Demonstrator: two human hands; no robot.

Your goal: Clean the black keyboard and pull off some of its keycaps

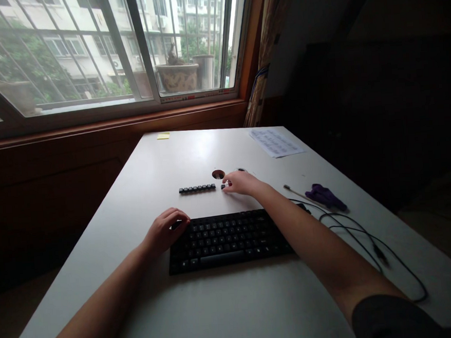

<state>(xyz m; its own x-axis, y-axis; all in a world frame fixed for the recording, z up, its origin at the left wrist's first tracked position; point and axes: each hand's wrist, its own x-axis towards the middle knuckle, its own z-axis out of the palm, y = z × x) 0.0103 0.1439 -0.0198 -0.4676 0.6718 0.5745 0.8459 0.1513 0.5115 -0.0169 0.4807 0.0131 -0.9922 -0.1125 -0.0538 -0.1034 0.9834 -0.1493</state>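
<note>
A black keyboard [223,241] lies on the white table, its space bar toward me. My left hand [168,227] is at its top left corner, with fingers curled and thumb against that edge, gripping it. Beyond the keyboard, several black keycaps stand side by side in a row [197,189]. My right hand [242,182] reaches over the keyboard's right part to the right end of this row. Its thumb and fingers pinch a small black keycap [222,186] at the table surface, apart from the row. My right forearm hides part of the keyboard.
A round hole [218,174] opens in the table behind the keycaps. To the right lie a looped black cable [363,226], a thin brush-like stick [300,193] and a purple cloth [326,197]. Printed paper [275,142] and yellow sticky notes [163,135] lie near the far edge.
</note>
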